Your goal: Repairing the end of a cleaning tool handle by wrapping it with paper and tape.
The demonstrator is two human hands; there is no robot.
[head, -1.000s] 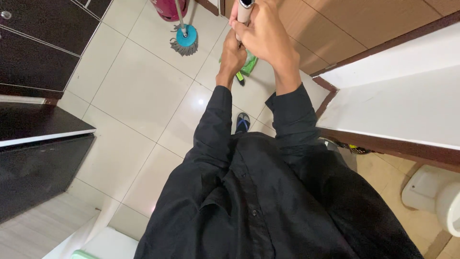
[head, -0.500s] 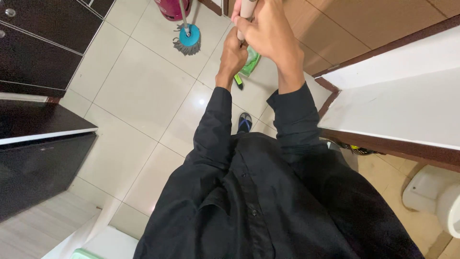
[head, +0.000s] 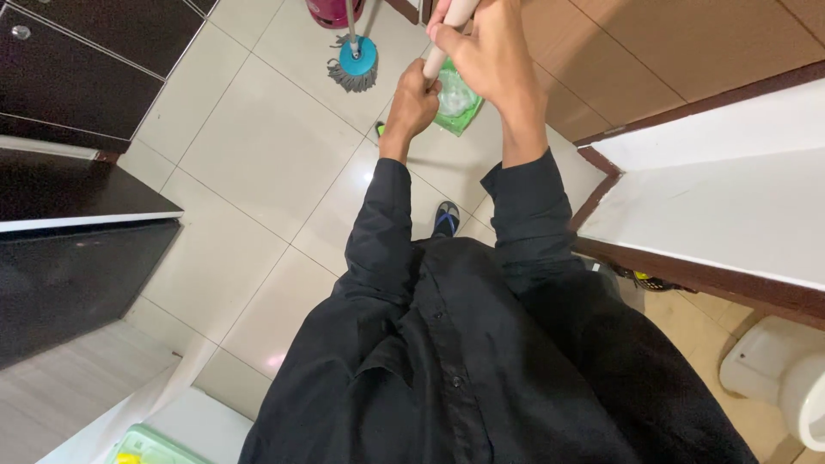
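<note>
Two hands grip one pale mop handle (head: 445, 39) that slants from the top edge of the view down toward the floor. The right hand (head: 490, 56) is wrapped around it higher up, fingers curled shut over the shaft; the left hand (head: 414, 103) clasps it lower, closed tight as well. Below the left hand the handle meets a flat green mop head (head: 458, 103) with a pale pad, lying on the cream floor tiles (head: 258, 155) just beside a brown wooden door (head: 670, 43). Both arms wear black sleeves (head: 382, 232), part of a black buttoned shirt that fills the lower middle of the view. A foot in a blue-strapped sandal (head: 445, 219) shows between the sleeves.

Farther off on the tiles stands a second mop, a round spin mop (head: 357, 64) with a teal cap and grey strands, its thin metal pole rising toward a pink bucket (head: 333, 10) at the top edge. Dark glossy cabinets (head: 77, 77) line the left side. A white wall ledge (head: 730, 198) with brown trim runs along the right, and part of a white toilet (head: 791, 387) shows in the lower right corner. A green-lidded container (head: 155, 447) sits at the bottom left.
</note>
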